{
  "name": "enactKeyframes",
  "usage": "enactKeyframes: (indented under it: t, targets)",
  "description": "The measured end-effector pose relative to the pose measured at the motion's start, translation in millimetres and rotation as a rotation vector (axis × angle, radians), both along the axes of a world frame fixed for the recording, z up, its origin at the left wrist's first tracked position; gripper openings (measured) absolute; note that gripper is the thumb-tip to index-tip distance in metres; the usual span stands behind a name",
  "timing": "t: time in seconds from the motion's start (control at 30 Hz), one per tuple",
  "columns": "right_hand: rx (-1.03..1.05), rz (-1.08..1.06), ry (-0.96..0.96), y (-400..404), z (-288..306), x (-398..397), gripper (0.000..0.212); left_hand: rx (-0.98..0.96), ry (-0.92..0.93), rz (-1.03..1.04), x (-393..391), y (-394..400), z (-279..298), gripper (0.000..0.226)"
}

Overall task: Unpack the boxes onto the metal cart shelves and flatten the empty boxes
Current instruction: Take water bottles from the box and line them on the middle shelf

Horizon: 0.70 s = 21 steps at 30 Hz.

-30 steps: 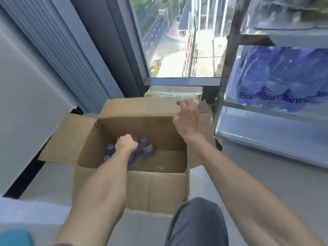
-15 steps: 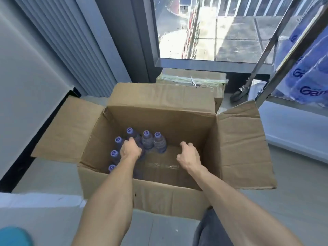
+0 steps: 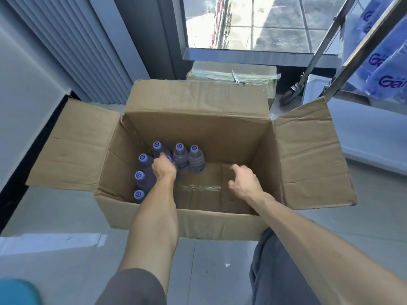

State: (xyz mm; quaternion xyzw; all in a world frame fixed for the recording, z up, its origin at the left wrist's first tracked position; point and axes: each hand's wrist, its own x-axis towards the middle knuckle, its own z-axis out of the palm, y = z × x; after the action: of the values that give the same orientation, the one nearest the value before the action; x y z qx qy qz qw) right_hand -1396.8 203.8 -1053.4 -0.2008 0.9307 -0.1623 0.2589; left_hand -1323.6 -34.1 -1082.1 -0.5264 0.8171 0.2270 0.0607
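An open cardboard box (image 3: pixel 304 155) stands on the floor with all its flaps folded out. In its left half sits a shrink-wrapped pack of bottles (image 3: pixel 189 158) with purple caps. My left hand (image 3: pixel 164 170) grips the top of that pack in the middle of the bottles. My right hand (image 3: pixel 243 180) hovers inside the box over its bare bottom, fingers loosely curled, holding nothing. The metal cart (image 3: pixel 370 137) stands at the right, with wrapped blue bottle packs (image 3: pixel 383 78) on an upper shelf.
A second, taped cardboard box (image 3: pixel 233 75) lies behind the open one, under the window. A cart caster (image 3: pixel 290 93) stands beside it. A grey wall with slatted panels runs along the left. My knee (image 3: pixel 277 269) is at the box's near side.
My right hand left the box's far right flap and came down inside the box. The view tilted down and closer. My left hand stayed on the bottle pack.
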Motion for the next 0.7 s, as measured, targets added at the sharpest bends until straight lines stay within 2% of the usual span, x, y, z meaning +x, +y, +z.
enactKeyframes:
  t: [0.13, 0.27, 0.37, 0.53, 0.7]
  targets:
    - [0.014, -0.053, 0.049, 11.3, 36.5, -8.4, 0.045, 0.007, -0.002, -0.106, 12.1, 14.4, 32.9, 0.033]
    - [-0.026, -0.122, -0.010, 15.8, 71.2, -11.1, 0.048, 0.072, 0.053, -0.237, 20.1, 16.6, 89.6, 0.033]
    - [-0.187, -0.100, -0.077, 13.3, 98.8, -13.2, 0.055, 0.155, 0.258, -0.334, 18.2, 17.7, 148.6, 0.023]
    - [-0.580, -0.048, -0.225, 23.5, 157.3, -26.4, 0.085, 0.355, 0.528, -0.455, -32.9, 44.8, 260.8, 0.022]
    - [-0.887, -0.158, -0.231, 74.6, 220.8, -63.5, 0.057, 0.459, 0.782, -0.629, -106.0, 119.3, 330.3, 0.024]
